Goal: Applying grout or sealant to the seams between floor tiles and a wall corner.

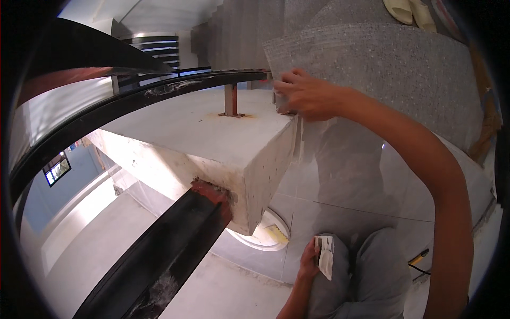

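Note:
My left hand (307, 260) is low in front of my knee, closed on a flat putty knife (325, 257) smeared with white putty. Its handle is hidden by my fingers. My right arm stretches forward to the far right corner of a white plastered block (212, 127). There my right hand (311, 97) has its fingers bent around a small flat piece pressed to the block's edge; what it is I cannot make out. Just left of that hand, a black curved rail (159, 87) ends above a short metal post (230, 100) fixed on the block.
A black steel beam (154, 260) juts from the block's near face. Below the block, a round white tub (255, 236) sits on grey tiles (303, 212). A yellow-handled tool (419, 257) lies right of my legs. Grey stone steps (366, 69) and pale slippers (409, 11) are beyond.

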A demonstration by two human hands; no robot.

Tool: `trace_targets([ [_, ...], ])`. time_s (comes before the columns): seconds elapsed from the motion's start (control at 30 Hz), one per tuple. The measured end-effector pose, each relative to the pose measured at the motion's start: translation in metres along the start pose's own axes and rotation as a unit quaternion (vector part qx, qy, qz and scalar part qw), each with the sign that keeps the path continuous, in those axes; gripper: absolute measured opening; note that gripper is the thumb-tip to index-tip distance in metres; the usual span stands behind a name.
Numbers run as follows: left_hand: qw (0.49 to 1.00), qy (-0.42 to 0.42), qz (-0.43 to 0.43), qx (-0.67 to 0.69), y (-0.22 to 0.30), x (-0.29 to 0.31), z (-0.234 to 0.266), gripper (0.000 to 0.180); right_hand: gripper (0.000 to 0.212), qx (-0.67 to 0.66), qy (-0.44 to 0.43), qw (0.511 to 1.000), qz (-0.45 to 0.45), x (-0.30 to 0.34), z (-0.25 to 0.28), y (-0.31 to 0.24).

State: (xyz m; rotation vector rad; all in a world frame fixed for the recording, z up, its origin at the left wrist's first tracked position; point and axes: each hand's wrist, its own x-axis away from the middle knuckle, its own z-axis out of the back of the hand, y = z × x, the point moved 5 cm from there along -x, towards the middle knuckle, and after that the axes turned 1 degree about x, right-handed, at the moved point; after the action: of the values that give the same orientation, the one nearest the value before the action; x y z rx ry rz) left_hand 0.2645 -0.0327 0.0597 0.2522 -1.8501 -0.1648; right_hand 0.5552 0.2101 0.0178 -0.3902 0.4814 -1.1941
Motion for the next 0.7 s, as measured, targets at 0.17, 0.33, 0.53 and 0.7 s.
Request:
trace_targets([
  [0.17,1.0,-0.02,-0.007,0.008,0.002,-0.001,0.002,0.037,0.038,-0.059,0.001,0.998,-0.012,0.025,0.007,0.001],
  [0.33,1.0,-0.015,-0.006,-0.003,0.004,-0.001,0.002,0.037,0.035,-0.049,-0.022,0.997,-0.047,0.02,0.012,0.005],
  [0.53,1.0,-0.001,0.0,0.0,0.002,-0.002,0.01,0.032,0.028,-0.067,0.063,0.995,-0.03,0.007,0.005,-0.001],
  [0.7,0.999,-0.033,0.003,0.033,0.004,-0.004,0.01,0.028,0.026,-0.06,0.03,0.995,-0.069,0.037,0.013,-0.003],
])
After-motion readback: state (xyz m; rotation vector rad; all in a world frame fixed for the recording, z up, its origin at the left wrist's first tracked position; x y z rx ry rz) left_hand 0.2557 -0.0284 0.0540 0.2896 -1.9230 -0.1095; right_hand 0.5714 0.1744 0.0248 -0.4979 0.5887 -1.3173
